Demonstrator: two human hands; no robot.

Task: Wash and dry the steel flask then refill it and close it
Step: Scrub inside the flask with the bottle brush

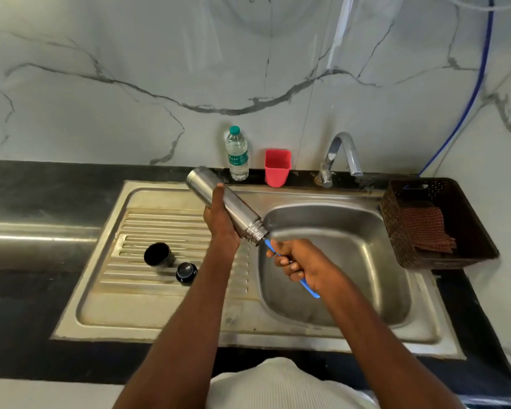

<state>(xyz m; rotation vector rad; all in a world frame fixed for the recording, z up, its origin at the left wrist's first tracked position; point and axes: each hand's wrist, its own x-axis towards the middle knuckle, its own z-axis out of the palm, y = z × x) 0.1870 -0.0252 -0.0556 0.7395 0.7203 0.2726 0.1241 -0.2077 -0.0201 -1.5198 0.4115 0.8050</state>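
My left hand (pixel 221 222) grips the steel flask (pixel 207 187) round its middle, tilted with the open threaded mouth pointing down and right over the sink basin (pixel 351 278). My right hand (pixel 298 262) holds the blue handle of a brush (pixel 309 287) whose front end goes into the flask's mouth; the bristles are hidden inside. On the ribbed drainboard (pixel 160 219) stand the flask's dark cup lid (pixel 158 255) and its black stopper (pixel 186 272).
Against the marble wall stand a clear water bottle (pixel 237 154) with a green cap and a red cup (pixel 277 167). The tap (pixel 341 156) rises behind the basin. A dark basket (pixel 437 222) with a checked cloth sits at the right.
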